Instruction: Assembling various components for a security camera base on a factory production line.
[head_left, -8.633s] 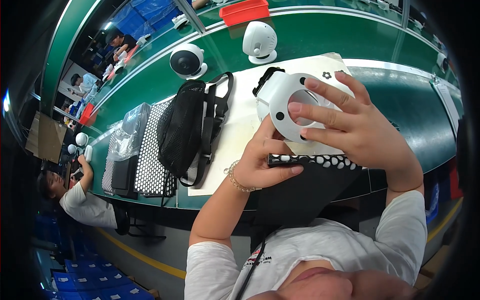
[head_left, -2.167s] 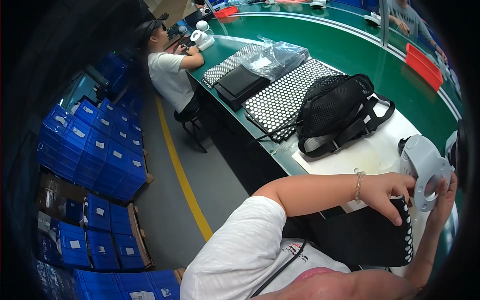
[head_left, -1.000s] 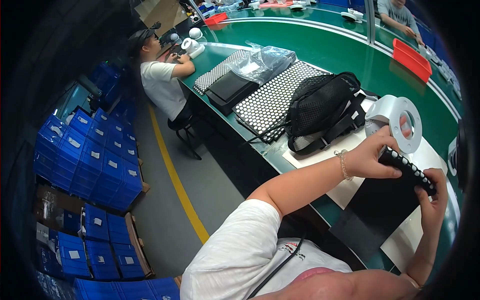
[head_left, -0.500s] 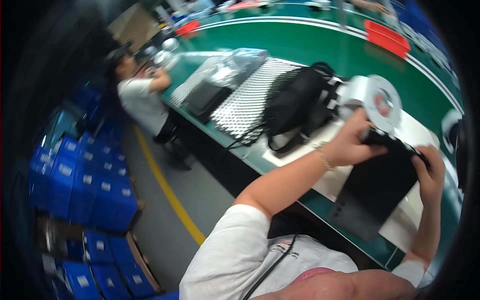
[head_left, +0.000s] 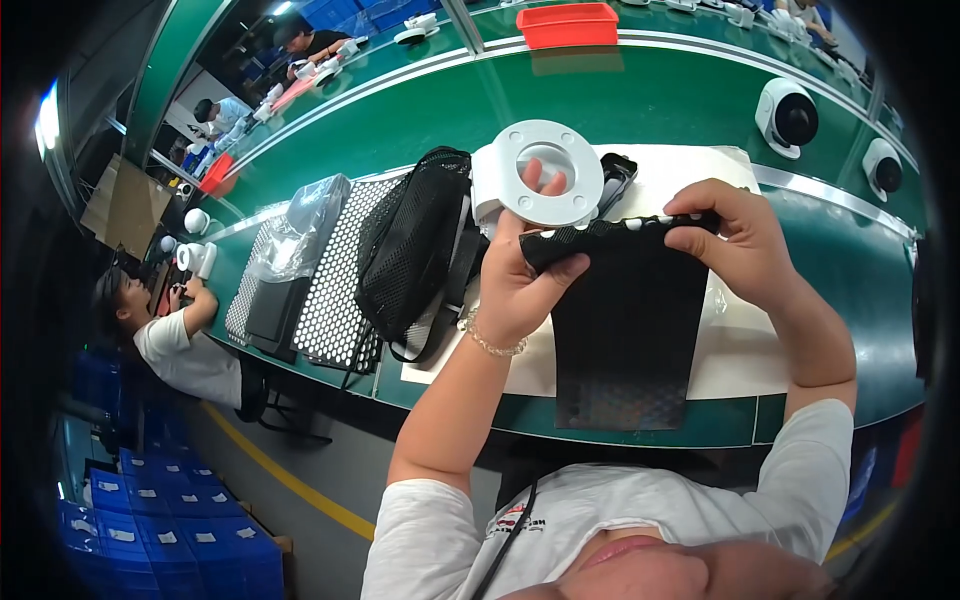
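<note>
A black sheet hangs down in front of me, its thick upper edge carrying white dots. My left hand is closed on the left end of that edge, thumb in front. Its fingers pass behind a white part with a ring-shaped flange, and fingertips show through the hole. I cannot tell whether this hand also bears the white part. My right hand pinches the edge's right end between thumb and fingers. Left of the white part lies a black mesh bag with straps. Under the sheet is a pale board.
White perforated sheets, a dark flat case and a clear plastic bag lie farther left. A co-worker sits at the table's left end. White cameras and a red tray stand beyond. Blue boxes are stacked at lower left.
The view has swung to the right, so the bench items appear farther left. Both hands still grip the sheet, whose dotted edge now runs nearly level.
</note>
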